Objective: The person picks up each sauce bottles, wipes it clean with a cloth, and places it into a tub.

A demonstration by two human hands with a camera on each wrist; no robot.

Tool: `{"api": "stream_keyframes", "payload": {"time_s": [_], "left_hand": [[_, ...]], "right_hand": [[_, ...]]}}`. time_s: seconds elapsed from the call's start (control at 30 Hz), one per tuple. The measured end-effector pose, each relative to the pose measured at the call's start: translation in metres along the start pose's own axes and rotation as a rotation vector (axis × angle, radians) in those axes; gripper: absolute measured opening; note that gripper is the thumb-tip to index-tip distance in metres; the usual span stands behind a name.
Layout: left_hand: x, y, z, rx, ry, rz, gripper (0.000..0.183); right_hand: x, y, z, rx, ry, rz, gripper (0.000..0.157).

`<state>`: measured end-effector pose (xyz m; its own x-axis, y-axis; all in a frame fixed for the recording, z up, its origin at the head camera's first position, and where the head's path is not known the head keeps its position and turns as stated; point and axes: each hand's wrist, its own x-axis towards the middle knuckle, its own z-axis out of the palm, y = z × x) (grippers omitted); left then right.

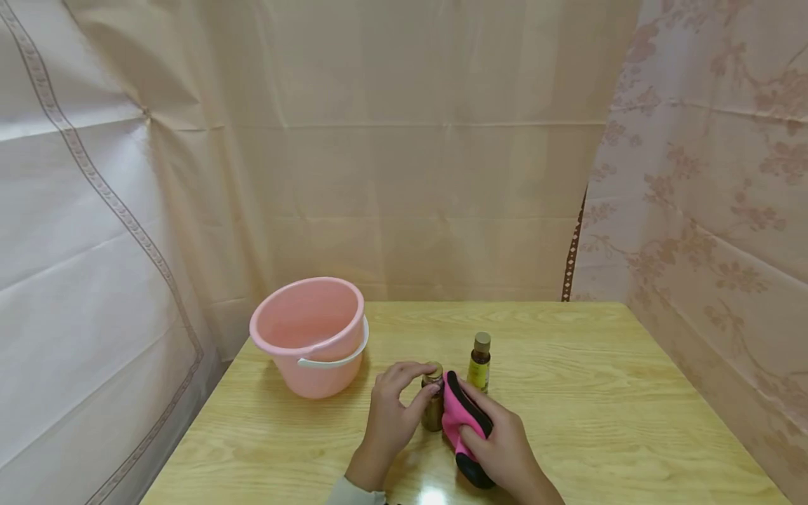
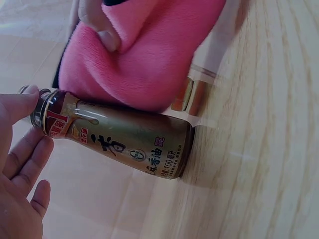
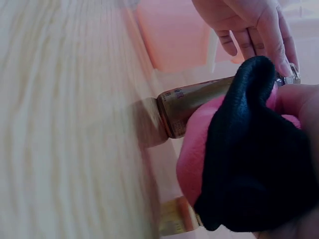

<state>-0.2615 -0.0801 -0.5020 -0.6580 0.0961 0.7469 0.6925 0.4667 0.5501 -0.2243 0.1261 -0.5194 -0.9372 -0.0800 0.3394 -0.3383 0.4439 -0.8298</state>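
A sesame oil bottle (image 1: 432,415) with a gold-brown label stands upright on the wooden table (image 1: 303,456). My left hand (image 1: 391,417) pinches it at the neck and cap between thumb and fingers; in the left wrist view the other fingers spread loosely behind the neck. In my right hand (image 1: 510,449) is a folded pink and black cloth (image 1: 456,421), gripped with the thumb on its pink side. The cloth's pink face (image 2: 134,69) lies along the side of the bottle (image 2: 129,137). Part of the bottle's far side is hidden by it.
Just behind the cloth stands a second dark bottle (image 1: 480,369) with a yellow label and tan cap. A pink bucket (image 1: 318,375) with a white handle (image 1: 334,362) sits at the left back. Beige curtains (image 1: 410,175) hang along the table's back and sides.
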Motion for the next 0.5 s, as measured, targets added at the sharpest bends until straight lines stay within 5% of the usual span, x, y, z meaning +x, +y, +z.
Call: {"api": "stream_keyframes", "payload": {"time_s": [0.33,0.5], "left_hand": [[-0.0028,-0.0012,0.001,0.009,-0.009,0.018,0.03],[-0.0012,-0.0009,0.0018,0.004,-0.001,0.038,0.031]], "right_hand": [[-0.002,-0.0019,-0.0012,0.034,0.095,-0.2,0.075],[0.0,-0.0025,-0.0022,0.008,0.094,-0.204,0.07]]}}
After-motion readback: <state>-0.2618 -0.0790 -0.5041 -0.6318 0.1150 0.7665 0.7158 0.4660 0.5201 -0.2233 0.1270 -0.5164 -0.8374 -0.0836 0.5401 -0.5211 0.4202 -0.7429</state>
